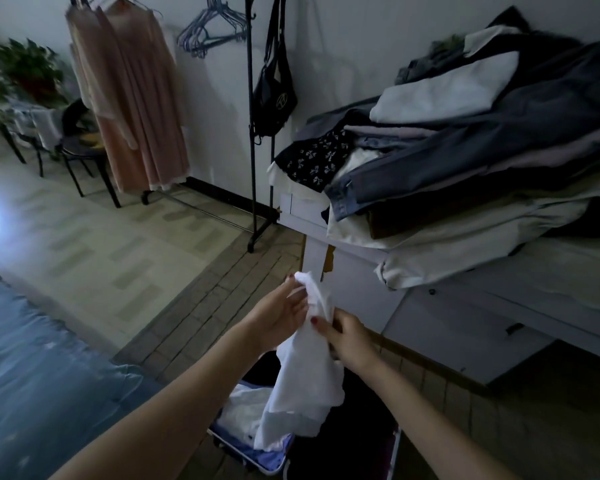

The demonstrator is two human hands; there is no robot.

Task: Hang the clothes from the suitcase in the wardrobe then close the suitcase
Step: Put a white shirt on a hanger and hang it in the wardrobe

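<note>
Both my hands hold a white garment (305, 372) up over the open suitcase (257, 455) at the bottom centre. My left hand (284, 313) pinches its top edge, and my right hand (347, 336) grips it a little lower on the right side. The cloth hangs down into the suitcase, where more white and blue clothes lie. Farther back on the left stands a black clothes rack (253, 133) with a pink dress (132, 98) hanging on it and several empty hangers (212, 29).
A black bag (274, 95) hangs from the rack's post. To the right, a white cabinet (430, 306) carries a large pile of folded clothes (465, 143). A blue bed cover (32, 375) fills the lower left. A chair (84, 147) and plants stand at the back left.
</note>
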